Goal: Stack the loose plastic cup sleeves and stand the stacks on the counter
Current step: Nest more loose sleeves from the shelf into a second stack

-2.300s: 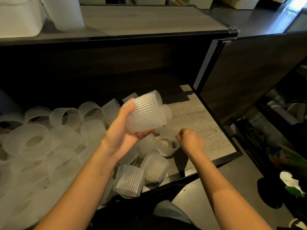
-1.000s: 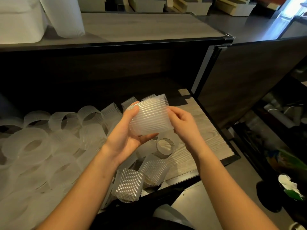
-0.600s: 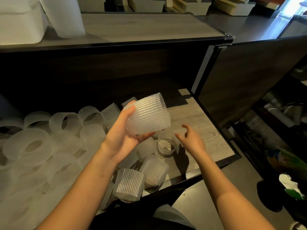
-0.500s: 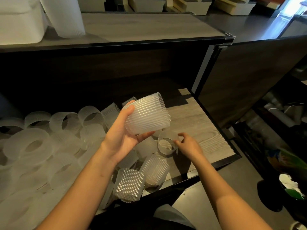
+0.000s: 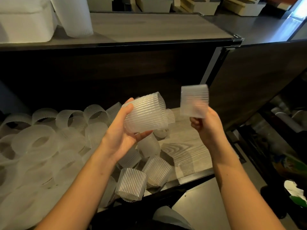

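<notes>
My left hand [image 5: 123, 133] grips a short stack of ribbed translucent cup sleeves [image 5: 146, 113], held on its side above the lower shelf. To its right, my right hand [image 5: 206, 127] holds up a single loose sleeve [image 5: 194, 101], blurred by motion and a small gap away from the stack's open end. Several loose sleeves [image 5: 49, 143] lie heaped on the lower shelf [image 5: 186, 150], some upright near the front edge, such as one sleeve [image 5: 131, 185]. On the counter [image 5: 149, 27] above, a tall stack of sleeves [image 5: 73, 15] stands at the left.
A white box [image 5: 25, 19] sits on the counter at far left beside the tall stack. A dark cabinet door [image 5: 259, 77] stands open at the right. Boxes line the floor beyond the counter. Clutter lies on the floor at lower right.
My right hand reached down to a loose sleeve on the shelf, picked it up and raised it beside the stack. The left hand kept the stack nearly still.
</notes>
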Tool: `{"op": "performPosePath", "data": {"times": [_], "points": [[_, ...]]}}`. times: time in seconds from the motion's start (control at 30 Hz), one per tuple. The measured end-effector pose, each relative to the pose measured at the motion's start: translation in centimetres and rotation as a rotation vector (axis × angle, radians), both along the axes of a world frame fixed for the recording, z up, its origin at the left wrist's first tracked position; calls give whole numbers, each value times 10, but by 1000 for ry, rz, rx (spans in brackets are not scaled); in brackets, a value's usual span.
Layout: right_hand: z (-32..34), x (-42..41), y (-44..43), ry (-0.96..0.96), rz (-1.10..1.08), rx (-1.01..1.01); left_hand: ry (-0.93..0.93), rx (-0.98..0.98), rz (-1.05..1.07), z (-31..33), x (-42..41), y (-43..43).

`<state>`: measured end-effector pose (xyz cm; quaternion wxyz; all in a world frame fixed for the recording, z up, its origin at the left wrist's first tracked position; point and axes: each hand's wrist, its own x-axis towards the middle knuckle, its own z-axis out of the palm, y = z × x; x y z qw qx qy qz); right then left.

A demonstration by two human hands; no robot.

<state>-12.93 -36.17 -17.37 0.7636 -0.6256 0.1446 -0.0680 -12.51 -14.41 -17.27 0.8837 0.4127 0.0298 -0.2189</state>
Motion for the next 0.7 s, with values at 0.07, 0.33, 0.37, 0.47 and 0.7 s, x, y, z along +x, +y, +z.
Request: {"op": "performPosePath", "data": {"times": [0.07,0.33,0.37,0.47,0.7], "points": [[17,3,8,-55,84,123,8,1,9,0,-2,-1],[23,-3,35,-44,294,-208,-18,-6,74,3,-7,-4],[23,-3,35,-48,310,-246,-23,-6,86,3,-7,-4],[22,-2,33,-60,378,-309,-36,0,108,5,-8,-8],[19,6,17,-48,449,-354,-77,59,194,7,-14,-23]]}}
